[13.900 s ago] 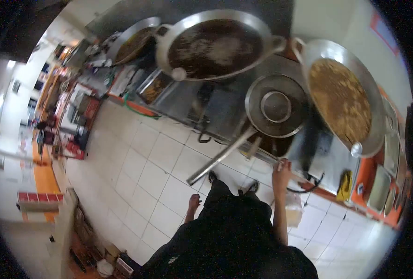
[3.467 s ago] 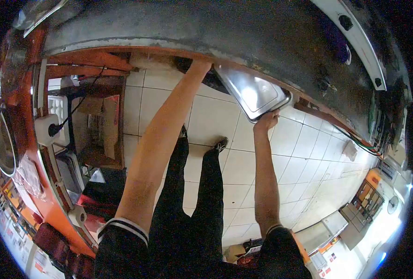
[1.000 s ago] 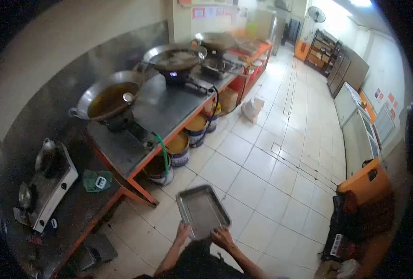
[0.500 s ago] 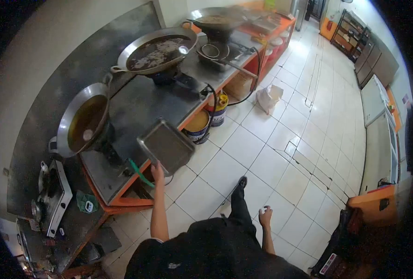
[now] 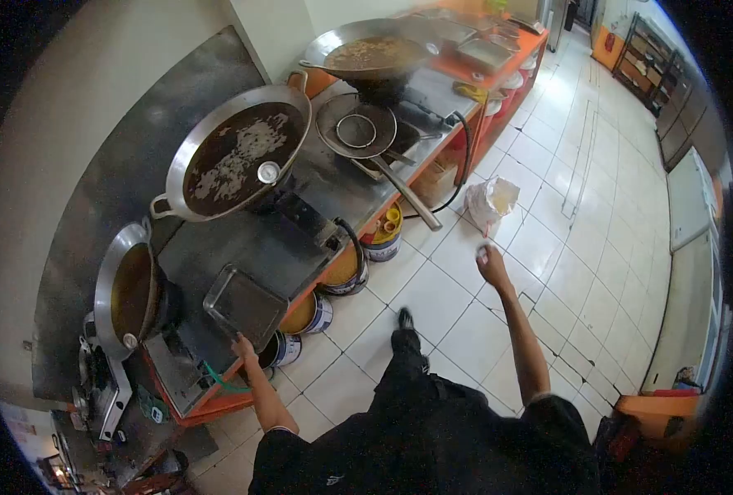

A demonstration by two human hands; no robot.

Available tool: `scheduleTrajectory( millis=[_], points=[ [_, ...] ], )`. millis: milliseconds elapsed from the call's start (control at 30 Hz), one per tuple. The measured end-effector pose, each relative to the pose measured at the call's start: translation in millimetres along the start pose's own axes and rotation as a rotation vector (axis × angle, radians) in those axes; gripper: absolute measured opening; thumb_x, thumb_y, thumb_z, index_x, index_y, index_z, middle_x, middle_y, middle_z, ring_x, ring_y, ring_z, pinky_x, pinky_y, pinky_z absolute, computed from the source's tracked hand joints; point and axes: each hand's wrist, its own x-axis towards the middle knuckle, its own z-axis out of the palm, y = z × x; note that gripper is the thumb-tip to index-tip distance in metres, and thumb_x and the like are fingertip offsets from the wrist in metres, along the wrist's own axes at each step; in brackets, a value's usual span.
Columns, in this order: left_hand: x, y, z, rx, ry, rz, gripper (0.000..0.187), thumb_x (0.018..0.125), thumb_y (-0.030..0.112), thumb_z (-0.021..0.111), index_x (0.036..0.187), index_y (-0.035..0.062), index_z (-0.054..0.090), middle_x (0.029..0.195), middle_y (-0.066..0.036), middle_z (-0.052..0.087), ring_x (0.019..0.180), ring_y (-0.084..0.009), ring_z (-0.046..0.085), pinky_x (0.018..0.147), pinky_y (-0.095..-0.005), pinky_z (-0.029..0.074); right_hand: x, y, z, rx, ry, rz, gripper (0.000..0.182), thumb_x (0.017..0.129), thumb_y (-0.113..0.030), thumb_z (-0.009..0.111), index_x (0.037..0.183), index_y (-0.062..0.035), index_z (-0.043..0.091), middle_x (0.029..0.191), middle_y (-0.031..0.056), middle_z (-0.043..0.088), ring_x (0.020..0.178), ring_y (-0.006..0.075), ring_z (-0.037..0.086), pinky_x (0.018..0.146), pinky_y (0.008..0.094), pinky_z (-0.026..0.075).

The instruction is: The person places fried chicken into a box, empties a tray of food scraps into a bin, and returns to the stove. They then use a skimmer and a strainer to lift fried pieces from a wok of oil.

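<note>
My left hand [image 5: 244,346] grips the near edge of a shallow rectangular metal tray [image 5: 245,307], its fingers wrapped at the rim. The tray overlaps the front of the steel counter [image 5: 300,235]. My right hand [image 5: 490,266] is stretched out over the floor, fingers closed, with a bit of white at the fingertips that I cannot make out. Just beyond it, a crumpled white bag [image 5: 492,200] stands on the tiles. Nearest the tray are a wok of brownish oil [image 5: 131,289] and a larger wok of dark, foamy oil [image 5: 238,161], each with a round dial thermometer.
A long-handled strainer [image 5: 356,124] lies on the counter, its handle [image 5: 416,202] jutting past the front edge. Behind it a third wok [image 5: 370,54] steams. Several paint-type buckets [image 5: 280,351] stand below the counter. A black hose [image 5: 468,148] hangs at the edge. White chest freezers [image 5: 692,202] line the right.
My left hand has shifted the tray left, further over the counter. My right hand has risen from my side, reaching forward toward the white bag, and its fingers have closed. My view has moved forward.
</note>
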Motion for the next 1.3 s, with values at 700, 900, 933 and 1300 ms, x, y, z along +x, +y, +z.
scheduleTrajectory(
  millis=[700,900,933,1300],
  points=[
    [-347.2,291.2,336.6,-0.821,-1.021,-0.404,0.034,0.086,0.031,0.051,0.107,0.0061,0.045,0.096,-0.010,0.056,0.075,-0.0166,0.057,0.064,-0.0290,0.046,371.0,-46.7,169.9,0.895,-0.838,0.314,0.016,0.086,-0.017,0.049,0.079,-0.0031,0.046,0.053,-0.0017,0.035,0.041,0.0084,0.034,0.037,0.0233,0.027],
    [-386.4,360.8,356.4,-0.610,-0.835,-0.297,0.028,0.086,0.034,0.052,0.089,0.0070,0.045,0.057,0.004,0.034,0.042,-0.0027,0.032,0.036,-0.0173,0.025,354.9,-57.2,8.8,0.561,-0.774,0.303,0.026,0.081,-0.012,0.044,0.103,0.0012,0.046,0.056,0.0104,0.049,0.051,0.0201,0.050,0.049,0.0323,0.038],
    [-394.3,358.8,358.9,-0.605,-0.816,-0.291,0.028,0.086,0.034,0.053,0.085,0.0084,0.042,0.056,0.004,0.034,0.042,-0.0027,0.032,0.035,-0.0175,0.025,357.6,-48.3,-12.8,0.413,-0.713,0.228,0.034,0.077,-0.008,0.045,0.110,0.0026,0.042,0.061,0.0171,0.053,0.062,0.0293,0.057,0.062,0.0390,0.044],
    [-447.8,338.3,368.1,-0.595,-0.553,-0.200,0.027,0.087,0.030,0.053,0.077,0.0116,0.035,0.052,0.005,0.034,0.037,-0.0021,0.031,0.032,-0.0177,0.025,412.5,-78.6,-74.9,-0.246,-0.575,-0.159,0.050,0.071,-0.003,0.044,0.119,0.0100,0.035,0.065,0.0241,0.056,0.058,0.0418,0.054,0.056,0.0497,0.043]
  ],
)
